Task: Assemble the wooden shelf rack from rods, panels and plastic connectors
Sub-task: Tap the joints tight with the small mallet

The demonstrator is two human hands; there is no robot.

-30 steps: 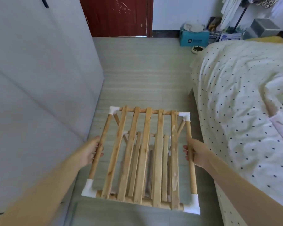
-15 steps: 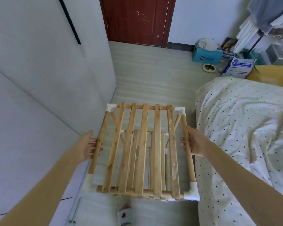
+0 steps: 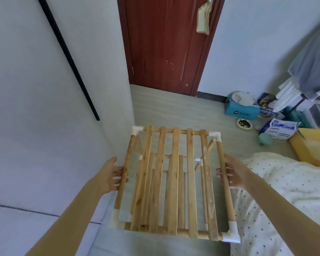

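My left hand [image 3: 109,175] and right hand [image 3: 233,172] still grip the rack [image 3: 174,182], now nearer the door [image 3: 164,43].

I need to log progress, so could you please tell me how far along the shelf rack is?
Largely built: the top tier's slats sit in a frame joined by white corner connectors, with a lower tier visible beneath. In hand: the left hand and right hand hold the side rods. What remains cannot be told; no loose parts show.

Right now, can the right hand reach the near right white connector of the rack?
Probably yes. The right hand holds the rack's right rod, and the connector sits at that rod's near end with nothing between.
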